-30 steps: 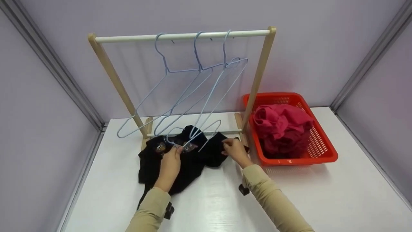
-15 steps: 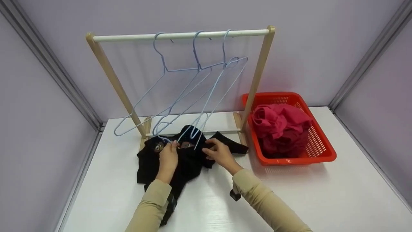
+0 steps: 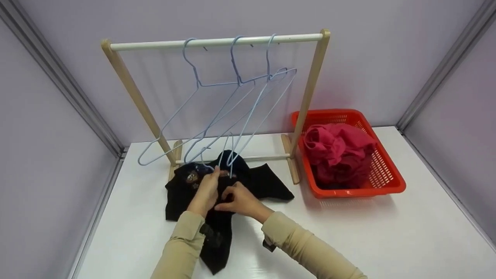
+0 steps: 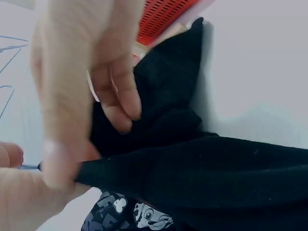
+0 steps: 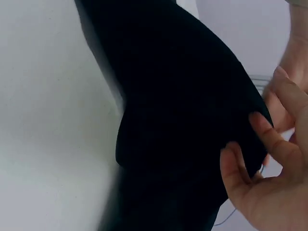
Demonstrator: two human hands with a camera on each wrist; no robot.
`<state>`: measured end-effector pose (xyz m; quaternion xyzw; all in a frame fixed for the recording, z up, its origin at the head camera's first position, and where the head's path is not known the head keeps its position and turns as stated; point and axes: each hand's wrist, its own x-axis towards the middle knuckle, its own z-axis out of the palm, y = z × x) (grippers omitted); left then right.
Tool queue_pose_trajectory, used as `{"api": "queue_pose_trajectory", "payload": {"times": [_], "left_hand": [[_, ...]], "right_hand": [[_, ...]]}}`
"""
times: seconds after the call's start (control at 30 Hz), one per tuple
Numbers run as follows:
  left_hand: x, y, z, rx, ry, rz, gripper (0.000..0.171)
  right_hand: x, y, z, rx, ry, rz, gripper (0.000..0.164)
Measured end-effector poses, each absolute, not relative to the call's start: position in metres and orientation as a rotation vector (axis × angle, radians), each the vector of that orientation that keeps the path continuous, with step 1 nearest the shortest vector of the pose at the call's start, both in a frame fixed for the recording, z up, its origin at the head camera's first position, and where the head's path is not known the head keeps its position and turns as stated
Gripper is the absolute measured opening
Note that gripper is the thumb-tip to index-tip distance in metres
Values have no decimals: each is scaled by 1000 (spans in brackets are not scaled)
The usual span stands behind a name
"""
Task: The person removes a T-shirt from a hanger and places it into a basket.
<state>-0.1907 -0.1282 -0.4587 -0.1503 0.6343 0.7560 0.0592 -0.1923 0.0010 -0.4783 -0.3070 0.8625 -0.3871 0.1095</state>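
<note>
A black garment with cartoon prints lies bunched on the white table, one flap reaching right and another toward the front. My left hand pinches a pale blue wire hanger above the prints. My right hand is just right of it, over the garment. Its thumb and bent fingers stand apart against the black cloth in the right wrist view. From the left wrist, a raised ridge of cloth crosses below the right fingers, with a printed cartoon patch underneath.
Behind the hands stands a clothes rack with wooden legs and a white rail. Several pale blue wire hangers hang from it, low over the garment. A red basket at the right holds crumpled pink cloth.
My right hand has moved left and toward the front, close to the left hand. The held hanger has turned, its far end swinging left. A garment flap now lies farther right at the front.
</note>
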Motion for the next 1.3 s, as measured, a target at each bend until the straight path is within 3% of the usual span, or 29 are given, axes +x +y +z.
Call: {"api": "queue_pose_trajectory", "payload": {"times": [0.2, 0.7, 1.3], "left_hand": [[-192, -125, -459, -467, 1831, 2329, 33], [-191, -147, -463, -529, 2150, 2001, 31], [-188, -197, -476, -572, 2179, 2212, 47]], "right_hand": [[-189, -4, -481, -829, 2652, -1101, 18], [-187, 5, -491, -928, 2570, -1048, 17], [-170, 20, -504, -1124, 2446, -527, 15]]}}
